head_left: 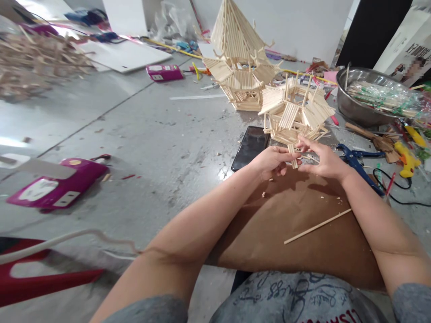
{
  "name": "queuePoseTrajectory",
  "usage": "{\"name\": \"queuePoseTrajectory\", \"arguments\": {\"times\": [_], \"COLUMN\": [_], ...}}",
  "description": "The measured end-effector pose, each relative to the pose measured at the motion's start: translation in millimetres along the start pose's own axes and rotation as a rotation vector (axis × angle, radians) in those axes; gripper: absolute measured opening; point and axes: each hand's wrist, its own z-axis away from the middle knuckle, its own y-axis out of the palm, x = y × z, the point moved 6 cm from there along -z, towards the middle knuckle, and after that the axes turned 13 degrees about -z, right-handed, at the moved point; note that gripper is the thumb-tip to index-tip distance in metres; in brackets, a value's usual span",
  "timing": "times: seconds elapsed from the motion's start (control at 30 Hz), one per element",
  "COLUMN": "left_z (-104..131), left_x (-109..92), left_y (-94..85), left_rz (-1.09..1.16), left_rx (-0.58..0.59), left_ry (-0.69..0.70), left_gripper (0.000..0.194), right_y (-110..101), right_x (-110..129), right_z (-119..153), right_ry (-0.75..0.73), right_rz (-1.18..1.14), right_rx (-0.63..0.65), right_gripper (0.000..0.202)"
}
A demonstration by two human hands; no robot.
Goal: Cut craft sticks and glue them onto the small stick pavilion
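My left hand pinches a small flat panel of short wooden sticks between thumb and fingers, holding it upright. Close on its right, my right hand has thumb and fingers spread apart; its fingertips reach the panel's side, and whether they touch is unclear. Just beyond both hands stands a roofed stick model with an open top. A single long stick lies on the brown sheet below my hands, among small wood crumbs. Beside my left hand rests a black phone.
A taller stick pagoda stands behind. On the right are a metal bowl of wrapped sticks, a blue cutter and a yellow glue gun with its cord. Purple boxes and a wood-scrap heap occupy the left.
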Motion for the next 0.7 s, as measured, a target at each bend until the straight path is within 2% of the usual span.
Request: {"name": "queuePoseTrajectory", "arguments": {"times": [0.07,0.17,0.27,0.43,0.6,0.7], "left_z": [-1.6,-4.0,-4.9,-2.8,-2.2,-3.3], "left_x": [0.7,1.0,1.7,4.2,3.8,4.5], "left_y": [-1.9,-6.3,-8.4,-2.4,-1.4,0.3], "left_rz": [-0.036,-0.090,-0.062,0.009,0.011,0.002], "left_rx": [-0.021,-0.090,-0.139,-0.071,-0.085,-0.083], "left_ry": [-0.001,0.014,0.031,0.004,0.005,0.012], "left_gripper": [0.012,0.012,0.010,0.016,0.013,0.011], "right_y": [-14.2,-31.9,-33.0,-20.3,-17.7,-17.6], "right_x": [-11.3,-31.3,-46.2,-51.4,-45.9,-43.7], "right_z": [1.7,5.3,6.8,7.6,7.4,6.4], "right_ry": [0.126,0.312,0.420,0.537,0.576,0.552], "right_rz": [0.048,0.271,0.452,0.618,0.681,0.475], "right_rx": [-0.052,-0.093,-0.003,0.129,0.079,0.004], "right_gripper": [0.039,0.019,0.015,0.018,0.020,0.013]}}
